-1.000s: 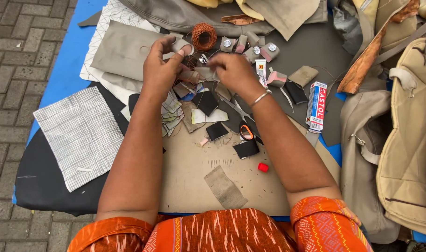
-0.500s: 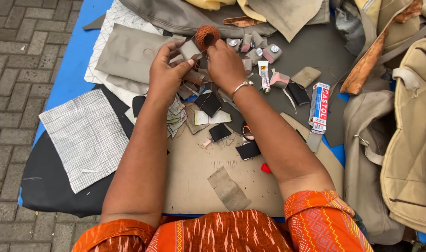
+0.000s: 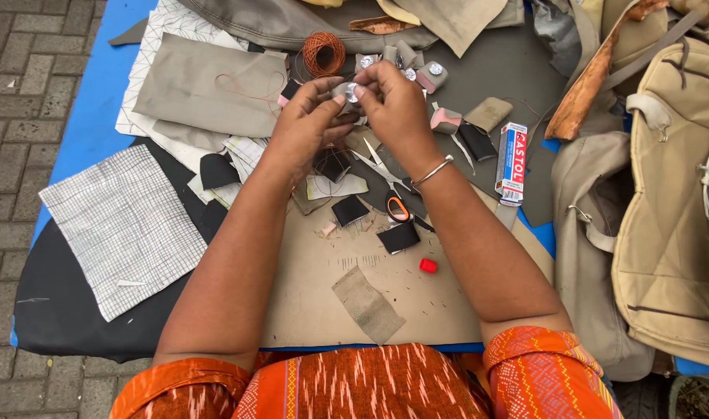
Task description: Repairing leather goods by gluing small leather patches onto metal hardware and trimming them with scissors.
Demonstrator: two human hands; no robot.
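My left hand [image 3: 308, 124] and my right hand [image 3: 397, 105] meet above the far middle of the table, both pinching one small round silver button-like piece [image 3: 352, 94] wrapped in beige cloth. A metal bangle sits on my right wrist. Just beyond the hands lies an orange thread spool [image 3: 323, 53]. Under my right forearm lie orange-handled scissors [image 3: 395, 203].
Black leather scraps [image 3: 350, 209], a red cap [image 3: 428, 265] and a beige fabric strip [image 3: 367, 303] lie on brown card [image 3: 308, 295]. A glue tube box [image 3: 513, 161] is right, beige bags [image 3: 665, 202] further right, checked fabric [image 3: 121, 225] left, several covered buttons [image 3: 428, 75] beyond.
Both hands have shifted slightly forward and up together, still working the small silver piece between the fingertips. The view has moved a little closer.
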